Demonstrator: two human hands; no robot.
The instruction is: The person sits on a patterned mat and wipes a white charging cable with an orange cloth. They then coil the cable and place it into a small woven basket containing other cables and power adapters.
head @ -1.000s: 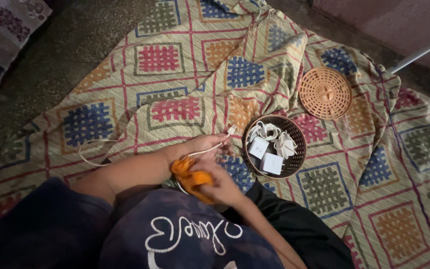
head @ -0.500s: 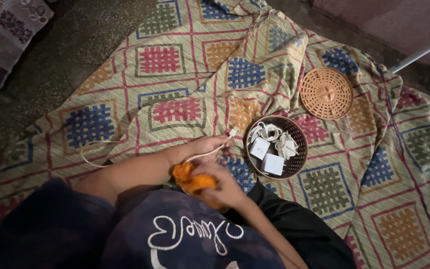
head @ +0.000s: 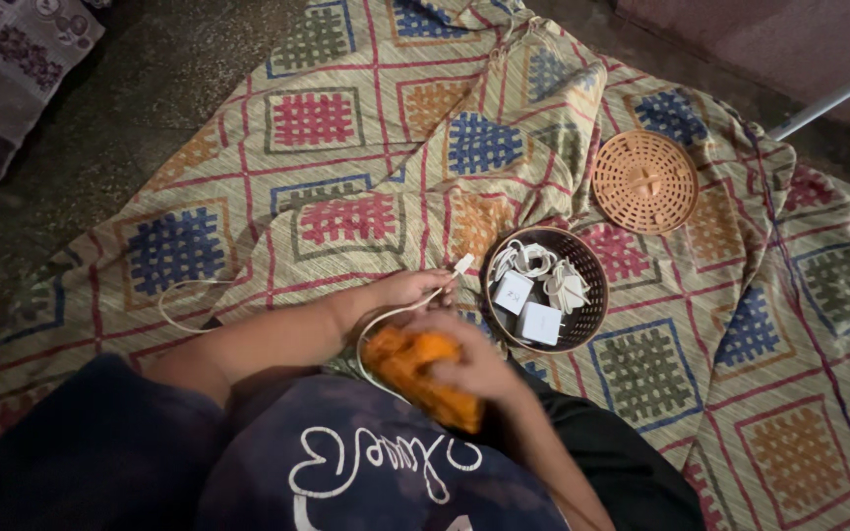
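Cable: white cable [head: 400, 310] pinched in the left hand [head: 407, 289], plug end beside the dark basket [head: 545, 288].
Cloth: orange cloth [head: 415, 366] clenched in the right hand [head: 474, 359], over the lap.
Basket: holds white chargers [head: 528, 308].
Lid: woven lid [head: 644, 182] lies apart on the patterned blanket [head: 346, 147].

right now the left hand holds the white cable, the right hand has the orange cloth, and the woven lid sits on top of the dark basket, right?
Not quite. The woven lid is off the dark basket, lying apart from it on the patterned blanket; the basket is open, with white chargers inside. The head view shows this. The rest holds: the left hand holds the white cable and the right hand has the orange cloth.
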